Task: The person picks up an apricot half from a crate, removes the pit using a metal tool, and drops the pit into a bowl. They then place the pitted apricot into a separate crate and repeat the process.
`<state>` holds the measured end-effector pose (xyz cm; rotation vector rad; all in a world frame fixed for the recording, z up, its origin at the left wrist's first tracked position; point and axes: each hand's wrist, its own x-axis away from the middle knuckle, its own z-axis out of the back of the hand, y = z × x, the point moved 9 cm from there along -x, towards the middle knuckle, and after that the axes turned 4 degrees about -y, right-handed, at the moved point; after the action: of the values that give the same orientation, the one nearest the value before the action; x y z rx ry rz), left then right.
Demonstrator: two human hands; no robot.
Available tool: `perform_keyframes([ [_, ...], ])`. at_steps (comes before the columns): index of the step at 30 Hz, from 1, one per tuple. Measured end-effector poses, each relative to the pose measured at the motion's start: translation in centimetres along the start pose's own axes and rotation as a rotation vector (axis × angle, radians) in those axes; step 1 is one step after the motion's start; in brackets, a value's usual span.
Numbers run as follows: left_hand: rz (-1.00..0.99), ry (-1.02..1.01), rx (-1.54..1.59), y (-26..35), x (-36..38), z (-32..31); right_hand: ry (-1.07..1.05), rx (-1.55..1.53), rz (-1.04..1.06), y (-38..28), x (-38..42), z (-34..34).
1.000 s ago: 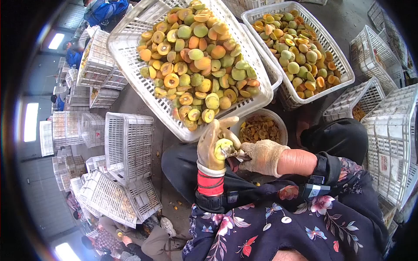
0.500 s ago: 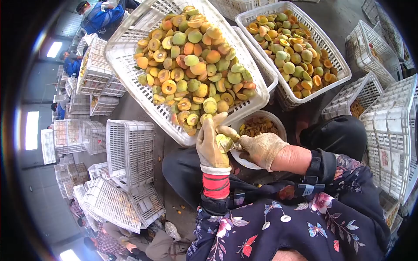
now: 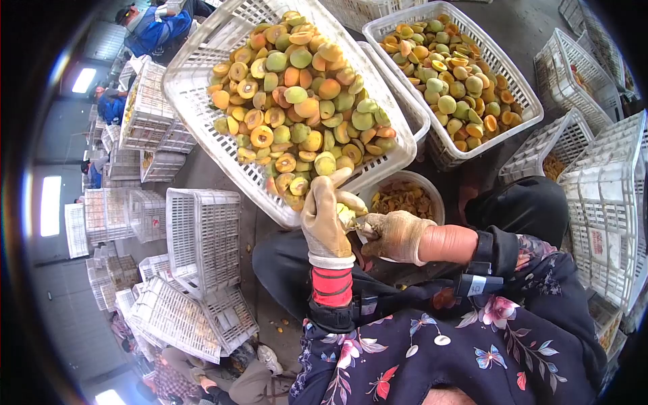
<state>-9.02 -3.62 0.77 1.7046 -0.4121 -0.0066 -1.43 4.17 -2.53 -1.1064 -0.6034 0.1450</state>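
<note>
My left hand (image 3: 327, 224), in a tan glove, is closed around a yellow-green apricot (image 3: 345, 217), with its index finger extended upward. Close against that fruit is my right hand (image 3: 397, 236), also gloved, its fingers pinched together. A small greyish tip shows between right-hand fingers and fruit, too small to name. Just beyond my left hand, a tilted white crate (image 3: 399, 154) holds many halved and whole apricots (image 3: 297, 94). Beneath my right hand stands a white bucket (image 3: 439, 202) containing brownish-orange scraps (image 3: 403, 198), partly hidden by the glove.
A second white crate (image 3: 533, 120) of apricot halves stands at the back right. Stacked white crates (image 3: 601, 202) rise along the right side, and others (image 3: 202, 236) stand on the left. Other people (image 3: 158, 30) sit at the far left and lower left.
Both hands have shifted slightly left, still together at the apricot. My right hand has turned a little, and a paler part of the fruit now shows.
</note>
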Motion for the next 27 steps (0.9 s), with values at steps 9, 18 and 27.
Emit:
perform_keyframes([
  [9,0.062,-0.126,-0.207,-0.8,-0.8,0.0,-0.152,0.211,-0.159,1.3,-0.6,-0.4],
  [18,0.067,-0.058,-0.234,-1.5,-0.7,0.9,-0.173,0.26,-0.082,0.0,-1.4,-1.1],
  [27,0.096,-0.116,-0.046,-1.4,-0.7,0.2,-0.172,-0.048,-0.045,1.7,-1.7,-1.9],
])
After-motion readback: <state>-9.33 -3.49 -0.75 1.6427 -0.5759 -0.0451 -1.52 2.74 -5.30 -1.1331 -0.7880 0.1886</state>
